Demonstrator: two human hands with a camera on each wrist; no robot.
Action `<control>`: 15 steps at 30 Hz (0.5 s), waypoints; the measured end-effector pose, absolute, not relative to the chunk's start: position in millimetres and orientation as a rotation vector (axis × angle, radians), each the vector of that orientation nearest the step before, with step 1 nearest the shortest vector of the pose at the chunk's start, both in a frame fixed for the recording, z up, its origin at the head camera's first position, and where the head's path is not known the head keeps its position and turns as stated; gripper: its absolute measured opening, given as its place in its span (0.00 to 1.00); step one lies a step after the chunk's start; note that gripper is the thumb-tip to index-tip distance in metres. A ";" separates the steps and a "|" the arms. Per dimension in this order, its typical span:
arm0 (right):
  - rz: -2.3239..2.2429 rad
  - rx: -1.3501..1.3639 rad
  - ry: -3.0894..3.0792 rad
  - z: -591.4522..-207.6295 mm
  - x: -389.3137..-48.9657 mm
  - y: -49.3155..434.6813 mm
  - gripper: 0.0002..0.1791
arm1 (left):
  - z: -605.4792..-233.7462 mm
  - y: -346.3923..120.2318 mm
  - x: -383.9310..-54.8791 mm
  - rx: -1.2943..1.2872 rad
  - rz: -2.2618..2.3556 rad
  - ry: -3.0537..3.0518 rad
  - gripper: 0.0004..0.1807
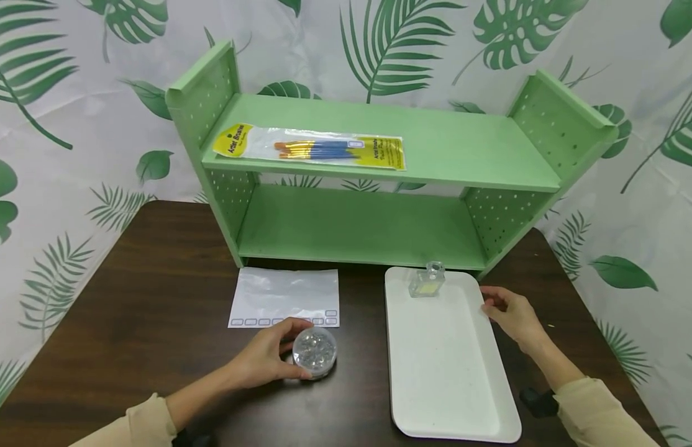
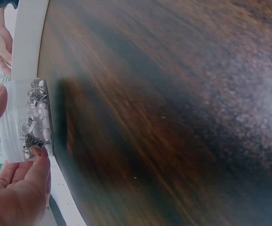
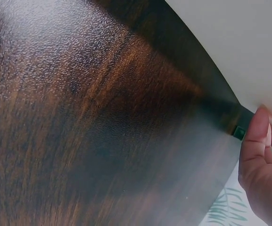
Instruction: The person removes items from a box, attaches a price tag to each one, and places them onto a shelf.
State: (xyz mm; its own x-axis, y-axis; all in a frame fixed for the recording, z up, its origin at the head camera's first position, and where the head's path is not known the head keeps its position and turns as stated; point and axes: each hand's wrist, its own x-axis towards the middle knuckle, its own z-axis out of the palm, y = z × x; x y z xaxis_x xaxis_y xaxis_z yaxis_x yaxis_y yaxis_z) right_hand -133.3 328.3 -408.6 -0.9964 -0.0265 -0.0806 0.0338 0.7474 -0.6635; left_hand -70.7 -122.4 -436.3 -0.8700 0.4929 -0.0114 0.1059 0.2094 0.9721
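My left hand (image 1: pixel 268 357) grips a round clear plastic container (image 1: pixel 315 352) by its side, thumb and fingers curled round it. Small shiny silvery and clear pieces show through its wall in the left wrist view, where the container (image 2: pixel 27 120) sits close over the dark table. At the long right edge of a white tray (image 1: pixel 443 366), my right hand (image 1: pixel 514 316) pinches the rim between thumb and fingers. The right wrist view shows the thumb (image 3: pixel 257 127) against the tray's rim. A small square glass bottle (image 1: pixel 427 282) with a yellowish label stands at the tray's far end.
A green two-tier shelf (image 1: pixel 368 226) stands at the back of the dark wooden table (image 1: pixel 128 323). On its upper board lies a packet of artist brushes (image 1: pixel 312 148). A white sheet or bag (image 1: pixel 287 295) with a row of printed boxes lies before the shelf.
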 end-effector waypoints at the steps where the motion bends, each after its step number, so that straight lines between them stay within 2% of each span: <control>1: -1.088 0.004 2.859 -408.7 -133.4 328.6 0.21 | -436.9 -122.8 -70.8 0.567 1.713 2.161 0.40; 15: -1.094 0.010 2.841 -407.5 -133.4 328.2 0.21 | -442.2 -126.0 -70.8 0.613 1.702 2.182 0.40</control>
